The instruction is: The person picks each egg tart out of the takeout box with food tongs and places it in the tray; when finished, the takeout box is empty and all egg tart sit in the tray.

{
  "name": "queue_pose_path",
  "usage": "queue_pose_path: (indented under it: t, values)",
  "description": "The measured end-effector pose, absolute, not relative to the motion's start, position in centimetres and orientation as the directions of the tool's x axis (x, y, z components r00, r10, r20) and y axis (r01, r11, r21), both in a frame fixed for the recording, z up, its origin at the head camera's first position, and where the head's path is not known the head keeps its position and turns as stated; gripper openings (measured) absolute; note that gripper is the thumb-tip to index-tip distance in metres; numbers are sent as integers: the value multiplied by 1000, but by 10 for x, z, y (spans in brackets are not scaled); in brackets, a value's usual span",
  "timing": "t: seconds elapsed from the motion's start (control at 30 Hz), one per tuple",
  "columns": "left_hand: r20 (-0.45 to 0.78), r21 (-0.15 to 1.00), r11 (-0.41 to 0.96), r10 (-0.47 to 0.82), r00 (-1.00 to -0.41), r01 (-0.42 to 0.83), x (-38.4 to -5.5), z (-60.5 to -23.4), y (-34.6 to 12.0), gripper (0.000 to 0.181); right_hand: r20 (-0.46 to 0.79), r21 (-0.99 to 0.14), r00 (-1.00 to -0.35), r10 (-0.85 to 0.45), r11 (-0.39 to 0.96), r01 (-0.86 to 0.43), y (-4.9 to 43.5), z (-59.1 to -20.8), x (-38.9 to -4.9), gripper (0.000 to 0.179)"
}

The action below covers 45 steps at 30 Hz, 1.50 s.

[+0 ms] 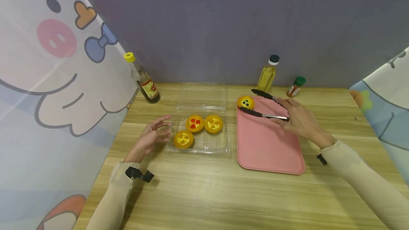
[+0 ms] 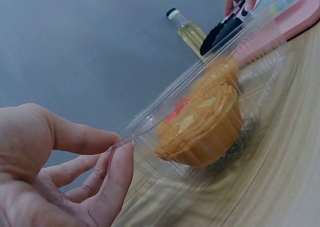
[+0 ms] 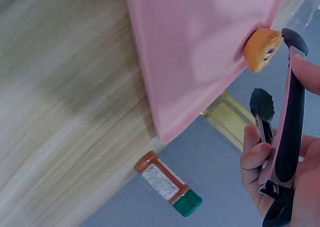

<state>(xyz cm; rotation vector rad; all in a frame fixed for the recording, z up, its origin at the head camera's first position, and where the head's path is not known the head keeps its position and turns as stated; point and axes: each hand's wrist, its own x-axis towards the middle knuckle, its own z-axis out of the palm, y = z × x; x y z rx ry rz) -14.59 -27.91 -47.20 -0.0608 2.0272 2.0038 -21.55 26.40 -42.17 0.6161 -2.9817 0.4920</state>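
Note:
My left hand (image 1: pixel 151 137) pinches the left rim of a clear plastic clamshell box (image 2: pixel 145 132) between thumb and fingers. The box lies open on the table and holds a tart with red topping (image 1: pixel 195 123) and two with yellow wedges, one at back right (image 1: pixel 213 124), one at front left (image 1: pixel 183 139). My right hand (image 1: pixel 298 120) grips black-tipped metal tongs (image 3: pixel 290 117), their arms spread. A tart with dark berry-like dots (image 1: pixel 246 102) sits in the far left corner of the pink tray (image 1: pixel 270 152). The tong tips are near this tart, but nothing is clamped between them.
Behind the box at left stands a dark sauce bottle with a yellow cap (image 1: pixel 147 84). An oil bottle (image 1: pixel 266 77) and a green-capped spice jar (image 1: pixel 295 87) stand behind the tray. A grey wall (image 1: pixel 207 27) borders the wooden table (image 1: pixel 204 187) at the back.

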Motion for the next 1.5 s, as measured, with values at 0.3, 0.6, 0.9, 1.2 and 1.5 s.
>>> queue_pose_path:
  t: [0.3,0.6,0.9,1.2,1.5]
  values:
    - [-236,972,34,164,-958,-233,-147,-472,-278,64,189,-296,-881,-434,830,-473,246,-410,-204,84]
    - [-239,971,15,161,-958,-239,-148,-472,-278,63,261,-270,-797,-544,752,-602,216,-402,-187,83]
    - [-233,972,22,155,-960,-233,-147,-472,-277,64,269,-210,-699,-663,668,-714,185,-394,-175,85]
    - [-234,972,36,147,-961,-231,-146,-473,-275,64,229,-177,-665,-711,642,-746,166,-395,-173,85]
    - [-228,974,31,143,-963,-226,-145,-473,-275,63,221,-144,-582,-783,564,-813,147,-398,-175,82]
